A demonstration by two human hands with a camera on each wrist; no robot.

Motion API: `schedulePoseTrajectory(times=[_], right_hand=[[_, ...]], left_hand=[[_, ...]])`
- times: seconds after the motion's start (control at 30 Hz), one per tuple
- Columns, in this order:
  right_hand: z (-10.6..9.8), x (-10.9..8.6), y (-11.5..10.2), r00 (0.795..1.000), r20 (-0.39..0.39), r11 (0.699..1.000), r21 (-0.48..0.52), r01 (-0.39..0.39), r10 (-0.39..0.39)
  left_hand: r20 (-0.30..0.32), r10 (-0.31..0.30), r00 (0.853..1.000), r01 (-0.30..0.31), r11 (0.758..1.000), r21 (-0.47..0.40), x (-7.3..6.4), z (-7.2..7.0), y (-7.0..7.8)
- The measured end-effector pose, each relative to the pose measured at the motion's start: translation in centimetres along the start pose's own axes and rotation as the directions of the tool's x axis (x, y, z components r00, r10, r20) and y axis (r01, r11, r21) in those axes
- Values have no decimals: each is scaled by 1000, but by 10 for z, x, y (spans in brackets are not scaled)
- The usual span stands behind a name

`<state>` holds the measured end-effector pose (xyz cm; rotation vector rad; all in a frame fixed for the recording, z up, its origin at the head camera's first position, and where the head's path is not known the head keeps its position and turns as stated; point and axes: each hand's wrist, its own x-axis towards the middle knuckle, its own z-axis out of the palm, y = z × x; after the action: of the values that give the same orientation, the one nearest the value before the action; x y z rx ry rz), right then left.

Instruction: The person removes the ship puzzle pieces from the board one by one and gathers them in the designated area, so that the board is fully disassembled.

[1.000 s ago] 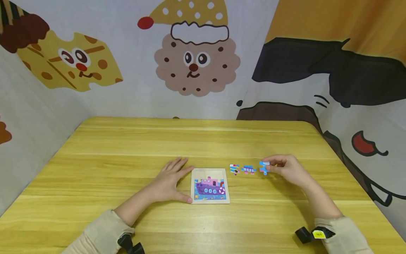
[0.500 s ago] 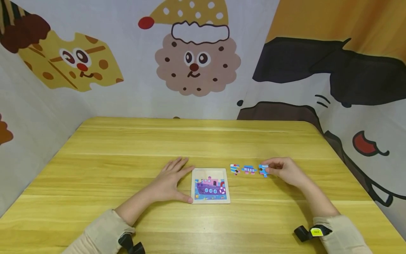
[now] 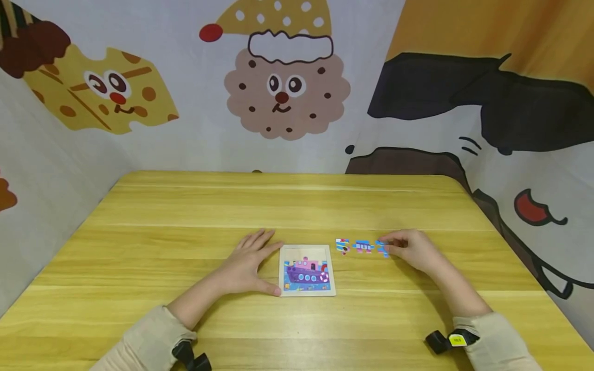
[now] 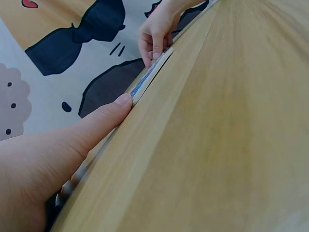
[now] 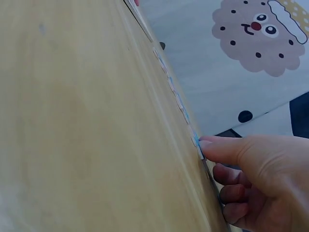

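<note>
A square puzzle tray (image 3: pixel 307 294) lies on the table, its lower part filled with a purple and pink ship picture. The upper strip shows bare board. My left hand (image 3: pixel 246 268) is spread flat at its left side, with thumb and forefinger touching the left corners. To the tray's right, three loose pieces lie in a row: a striped puzzle piece (image 3: pixel 342 246), a purple and blue puzzle piece (image 3: pixel 363 246), and a light-blue puzzle piece (image 3: pixel 381 249). My right hand (image 3: pixel 414 249) pinches the light-blue piece by its right side, partly covering it. In the right wrist view, the thumb (image 5: pixel 222 148) presses its end.
The wooden table (image 3: pixel 297 206) stretches around the tray and pieces. Behind it hangs a cloth (image 3: pixel 185 149) printed with cartoon figures. Dark camera straps (image 3: pixel 452 340) sit around both sleeves.
My right hand has moved left with the light-blue piece, turning it slightly and bringing it close to the middle piece. The left hand and tray have stayed put.
</note>
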<state>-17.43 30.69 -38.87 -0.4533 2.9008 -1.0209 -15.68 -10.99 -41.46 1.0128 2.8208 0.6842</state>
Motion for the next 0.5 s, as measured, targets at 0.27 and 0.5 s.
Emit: schedulePoseTrajectory(times=[0.27,0.5], right_hand=[[1,-2,6,1000,7,1000,20,-13,13],[-1,-3,7,999,-38,998,62,-2,4]], left_hand=[[1,5,1000,-5,1000,-5,-1,-1,1],[4,1,1000,-1,1000,-5,-1,-1,1]])
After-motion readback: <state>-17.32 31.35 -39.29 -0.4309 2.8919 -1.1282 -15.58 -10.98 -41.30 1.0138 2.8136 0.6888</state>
